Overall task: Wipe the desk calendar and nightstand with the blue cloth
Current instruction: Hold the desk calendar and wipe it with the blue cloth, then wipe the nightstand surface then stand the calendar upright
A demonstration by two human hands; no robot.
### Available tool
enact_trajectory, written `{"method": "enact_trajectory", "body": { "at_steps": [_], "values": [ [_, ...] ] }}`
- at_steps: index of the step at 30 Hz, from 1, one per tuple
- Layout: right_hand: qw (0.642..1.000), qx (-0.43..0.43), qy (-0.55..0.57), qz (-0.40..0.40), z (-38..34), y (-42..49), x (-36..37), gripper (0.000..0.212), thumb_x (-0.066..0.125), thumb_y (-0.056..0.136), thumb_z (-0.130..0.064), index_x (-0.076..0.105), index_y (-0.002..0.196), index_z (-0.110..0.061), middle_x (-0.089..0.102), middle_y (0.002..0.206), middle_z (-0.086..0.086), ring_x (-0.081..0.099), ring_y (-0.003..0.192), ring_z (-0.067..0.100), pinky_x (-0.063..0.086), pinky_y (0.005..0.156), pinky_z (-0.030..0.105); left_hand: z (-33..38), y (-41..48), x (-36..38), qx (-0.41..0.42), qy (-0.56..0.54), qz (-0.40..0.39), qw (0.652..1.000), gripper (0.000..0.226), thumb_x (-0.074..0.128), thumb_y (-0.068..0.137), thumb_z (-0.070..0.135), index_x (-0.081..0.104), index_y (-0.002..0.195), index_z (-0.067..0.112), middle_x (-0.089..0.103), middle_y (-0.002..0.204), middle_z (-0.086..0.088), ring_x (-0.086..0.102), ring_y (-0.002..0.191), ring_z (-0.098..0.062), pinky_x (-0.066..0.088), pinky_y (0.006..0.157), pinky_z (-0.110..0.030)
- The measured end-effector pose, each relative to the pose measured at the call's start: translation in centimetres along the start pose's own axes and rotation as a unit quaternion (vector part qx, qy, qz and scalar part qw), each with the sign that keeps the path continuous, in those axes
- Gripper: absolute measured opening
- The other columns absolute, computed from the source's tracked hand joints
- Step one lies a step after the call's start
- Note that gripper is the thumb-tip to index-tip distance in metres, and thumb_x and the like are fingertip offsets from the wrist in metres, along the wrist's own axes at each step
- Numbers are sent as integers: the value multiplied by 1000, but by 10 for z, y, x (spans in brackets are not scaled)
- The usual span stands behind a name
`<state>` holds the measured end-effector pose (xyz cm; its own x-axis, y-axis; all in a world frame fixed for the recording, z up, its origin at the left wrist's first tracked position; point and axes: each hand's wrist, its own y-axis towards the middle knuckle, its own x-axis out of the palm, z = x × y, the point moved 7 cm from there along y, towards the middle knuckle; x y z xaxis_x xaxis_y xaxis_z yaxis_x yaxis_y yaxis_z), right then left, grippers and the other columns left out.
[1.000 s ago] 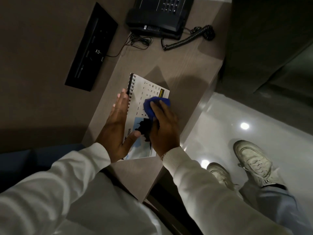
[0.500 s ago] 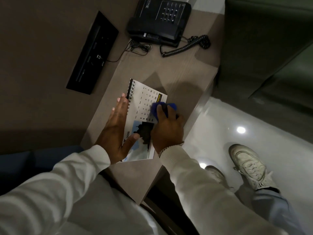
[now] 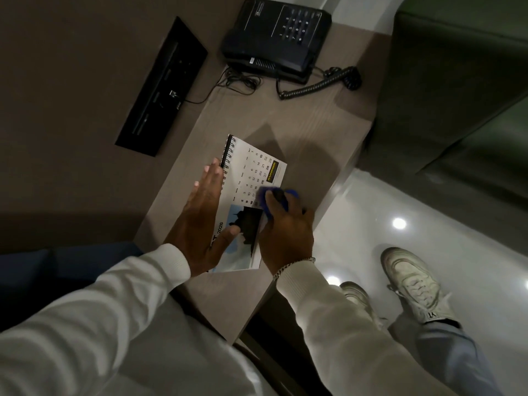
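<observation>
A white spiral-bound desk calendar point(image 3: 254, 170) lies flat on the brown nightstand point(image 3: 300, 121). My left hand point(image 3: 200, 221) presses flat on the calendar's left side, fingers along the spiral binding and thumb on the dark picture. My right hand point(image 3: 285, 227) is closed on a bunched blue cloth point(image 3: 267, 195), pressing it onto the calendar's right edge below the date grid. Most of the cloth is hidden under my fingers.
A black desk phone point(image 3: 274, 38) with a coiled cord point(image 3: 317, 87) sits at the far end of the nightstand. A black panel point(image 3: 163, 87) is set in the wall on the left. White glossy floor and my shoes point(image 3: 411, 284) are to the right.
My right hand with the blue cloth has slid rightward across the calendar towards its right edge. My left hand has stayed pressed on the calendar's left side.
</observation>
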<state>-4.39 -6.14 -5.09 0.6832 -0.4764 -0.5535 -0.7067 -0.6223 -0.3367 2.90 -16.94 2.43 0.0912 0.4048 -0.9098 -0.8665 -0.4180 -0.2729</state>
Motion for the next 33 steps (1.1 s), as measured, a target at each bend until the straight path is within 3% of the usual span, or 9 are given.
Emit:
{"method": "enact_trajectory", "body": {
  "at_steps": [3,6,14,19,22,23,25,29,33],
  "values": [
    [989,-76,107,62,-20,-4,-6,53,62,89,-12,47,139,-19,45,148,17,43,130,43,38,107,46,-5,0,3,2,-3,-1,1000,89,20,85,76,-5,151,23,0,163,-8,3,153,-27,14,121,-56],
    [986,-125,109,25,-36,-5,13,56,63,87,-13,46,140,-20,41,151,18,39,134,43,36,108,48,-9,0,5,5,-11,-9,1000,91,22,85,75,-6,152,21,0,164,-10,-1,153,-23,10,123,-51],
    [994,-59,-86,-17,-5,-2,24,60,66,86,-23,44,141,-17,48,145,15,49,121,44,52,95,55,-10,-1,6,20,-25,19,999,84,25,88,71,-5,152,26,-3,163,0,-3,153,-17,6,123,-44],
    [960,-38,-242,-139,-7,-1,21,37,50,95,-16,48,131,-8,44,137,17,39,122,45,49,89,52,-11,-2,2,19,16,9,1000,85,33,88,65,-7,152,27,0,164,-1,1,153,-19,11,123,-46],
    [922,-72,-312,-218,-2,9,-9,39,48,94,-20,49,132,-14,42,142,16,35,127,46,49,93,54,-3,-3,4,5,52,15,999,88,40,87,59,-10,152,25,-3,163,-1,4,152,-24,16,121,-49],
    [926,-72,-304,-210,0,13,-22,41,47,93,-20,47,134,-15,41,143,15,34,128,46,48,94,54,-3,-4,5,-6,71,3,997,88,39,88,58,-9,152,21,-2,163,-4,6,152,-26,19,121,-50],
    [867,-211,-396,-218,-15,43,-34,45,43,91,-18,43,137,-18,39,145,12,35,127,43,48,93,51,-8,-28,20,-113,33,29,993,87,36,89,57,-4,152,13,4,163,-11,10,151,-30,25,119,-52],
    [841,-295,-415,-185,-21,94,-41,56,37,86,-21,36,142,-20,30,154,13,31,132,45,45,95,53,-2,-30,31,-88,90,24,992,85,29,92,59,-7,152,10,4,163,-12,10,151,-31,24,119,-53],
    [832,-295,-440,-162,-9,129,-41,60,44,88,-18,30,146,-21,23,159,14,25,139,45,42,98,54,-6,-18,12,-57,146,8,988,82,20,92,61,-10,152,14,-1,163,-7,5,152,-26,14,122,-48]
  ]
}}
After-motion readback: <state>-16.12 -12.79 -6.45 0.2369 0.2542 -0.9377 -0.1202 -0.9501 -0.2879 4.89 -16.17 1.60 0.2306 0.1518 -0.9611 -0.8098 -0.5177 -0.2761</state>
